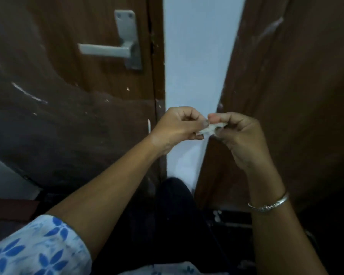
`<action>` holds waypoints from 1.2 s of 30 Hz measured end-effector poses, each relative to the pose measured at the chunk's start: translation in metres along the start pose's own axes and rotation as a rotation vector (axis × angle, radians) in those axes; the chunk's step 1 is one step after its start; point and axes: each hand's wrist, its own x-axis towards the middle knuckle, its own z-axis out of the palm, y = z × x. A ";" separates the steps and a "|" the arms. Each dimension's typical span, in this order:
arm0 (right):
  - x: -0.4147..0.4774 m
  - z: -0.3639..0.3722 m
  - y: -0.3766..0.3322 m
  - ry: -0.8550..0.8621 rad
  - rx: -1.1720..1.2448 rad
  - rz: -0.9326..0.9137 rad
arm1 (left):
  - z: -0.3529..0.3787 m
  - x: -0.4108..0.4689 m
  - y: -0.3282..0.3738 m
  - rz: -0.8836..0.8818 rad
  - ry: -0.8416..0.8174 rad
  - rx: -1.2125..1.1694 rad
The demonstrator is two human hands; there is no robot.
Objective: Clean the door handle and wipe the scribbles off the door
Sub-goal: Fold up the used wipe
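Both hands pinch a small crumpled white wipe (pixel 211 129) at centre: left hand (pixel 177 126), right hand (pixel 238 135). It looks light, limp, tearable. Door handle (pixel 105 49) at ten o'clock.

I am facing a pale, bluish-white wall (pixel 197 56) — it is showing as a plain strip narrowing downward, lit dimly and evenly. To its right a dark brown wooden panel (pixel 296 96) is leaning across the view, carrying faint whitish streaks. Low at the far left a pale grey surface (pixel 6 179) is peeking in — too blurred to identify.
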 end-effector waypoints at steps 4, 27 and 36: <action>-0.045 -0.050 0.039 0.197 -0.177 0.079 | 0.049 0.002 -0.053 -0.132 -0.043 0.036; -0.234 -0.164 0.094 0.319 -1.114 0.437 | 0.232 -0.071 -0.187 -0.868 -0.821 0.270; -0.296 -0.182 0.115 0.170 -1.159 1.015 | 0.259 -0.093 -0.207 -0.768 -1.158 0.543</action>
